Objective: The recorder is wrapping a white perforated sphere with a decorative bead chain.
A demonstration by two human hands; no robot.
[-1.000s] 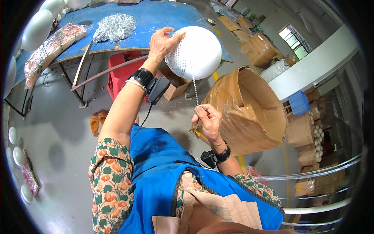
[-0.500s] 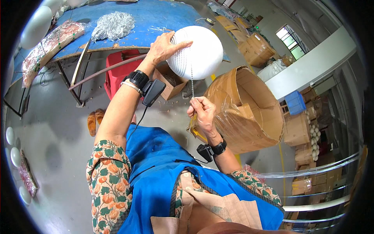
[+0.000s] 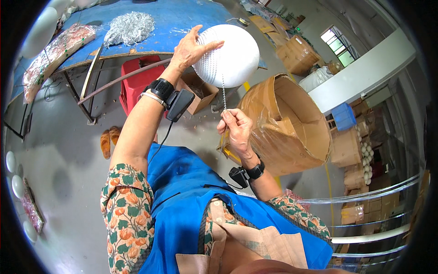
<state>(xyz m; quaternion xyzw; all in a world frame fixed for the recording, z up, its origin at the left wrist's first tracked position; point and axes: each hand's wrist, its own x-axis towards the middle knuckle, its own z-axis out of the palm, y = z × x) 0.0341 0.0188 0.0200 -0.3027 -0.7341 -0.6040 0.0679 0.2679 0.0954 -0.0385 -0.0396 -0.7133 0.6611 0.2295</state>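
A large white ball [image 3: 237, 54], partly wrapped in rows of small silvery beads on its left side, hangs in front of me over the table's near edge. My left hand [image 3: 190, 50] grips its left side, with the thumb across the upper beaded part and the other fingers bent round the back, partly hidden. From the ball's underside a bead string [image 3: 224, 97] runs straight down. Its lower end is pinched between the thumb and fingers of my right hand [image 3: 237, 127].
A blue-topped table [image 3: 178, 18] bears a heap of silver strands [image 3: 130, 28] and a wrapped bundle [image 3: 57, 57]. A big open cardboard carton [image 3: 269, 132] stands close at the right. Under the table are a red stool [image 3: 139, 82] and a small carton [image 3: 200, 93]. Orange slippers [image 3: 106, 144] lie on the floor.
Both hands, the ball and the bead string sit slightly higher in the picture. The string between the ball and my right hand remains taut, and both grips look the same.
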